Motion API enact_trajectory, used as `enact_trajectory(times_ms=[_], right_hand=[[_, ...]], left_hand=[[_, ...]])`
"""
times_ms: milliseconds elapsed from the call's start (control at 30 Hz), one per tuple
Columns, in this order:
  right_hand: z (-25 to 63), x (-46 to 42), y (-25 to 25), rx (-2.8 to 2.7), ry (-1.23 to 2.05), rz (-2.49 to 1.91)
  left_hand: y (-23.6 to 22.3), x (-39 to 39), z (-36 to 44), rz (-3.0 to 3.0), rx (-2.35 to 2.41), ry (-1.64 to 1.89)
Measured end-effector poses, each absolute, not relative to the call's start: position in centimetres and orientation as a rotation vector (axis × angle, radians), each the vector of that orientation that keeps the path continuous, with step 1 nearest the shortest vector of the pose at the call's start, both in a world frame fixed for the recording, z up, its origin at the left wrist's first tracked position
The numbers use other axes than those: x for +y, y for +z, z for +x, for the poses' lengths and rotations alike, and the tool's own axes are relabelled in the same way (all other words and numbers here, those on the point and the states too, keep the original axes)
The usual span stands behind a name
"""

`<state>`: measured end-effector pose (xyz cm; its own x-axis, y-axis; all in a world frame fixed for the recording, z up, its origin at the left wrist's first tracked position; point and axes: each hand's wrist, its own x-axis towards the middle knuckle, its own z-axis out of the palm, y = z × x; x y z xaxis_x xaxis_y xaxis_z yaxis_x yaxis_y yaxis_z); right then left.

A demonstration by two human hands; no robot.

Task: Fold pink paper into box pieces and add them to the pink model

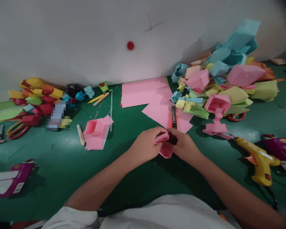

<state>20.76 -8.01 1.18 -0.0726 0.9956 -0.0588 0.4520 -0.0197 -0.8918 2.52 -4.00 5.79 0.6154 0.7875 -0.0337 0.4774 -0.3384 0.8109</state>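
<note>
A small piece of folded pink paper (166, 150) is held between my two hands, just above the table's near middle. My left hand (147, 143) pinches its curled upper edge from the left. My right hand (184, 146) grips the other side, and its fingertips are partly hidden behind the paper. Right beyond my hands lies a utility knife (173, 116) with a dark and orange body, resting on loose pink sheets (157, 110). To the left, a folded pink paper shape (91, 127) sits on pink and pale blue paper.
A heap of folded coloured paper (219, 79) stands at the back right, another (38, 95) at the back left. A yellow glue gun (258, 159) lies on the right, near a purple tool (281, 149). A second purple tool (16, 178) is at the left. A pale wall rises behind.
</note>
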Motion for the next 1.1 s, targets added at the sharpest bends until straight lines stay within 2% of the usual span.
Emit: enact_trajectory(times_ms=[233, 500, 800, 1100], right_hand=[[20.8, -8.3, 1.4, -1.718, 1.055, -1.513], [20.7, -8.4, 1.5, -1.764, 0.918, -1.632], [21.3, -8.8, 1.6, -1.815, 0.95, -1.566], [20.9, -8.9, 1.3, -1.715, 0.841, -1.6]], left_hand=[[5.2, -4.1, 2.5, 2.133, 0.963, 0.594], [5.0, -4.0, 2.7, 2.216, 1.007, 0.477], [4.8, -3.2, 2.3, 2.283, 0.914, 0.48], [4.8, -3.7, 2.2, 2.279, 0.859, 0.487]])
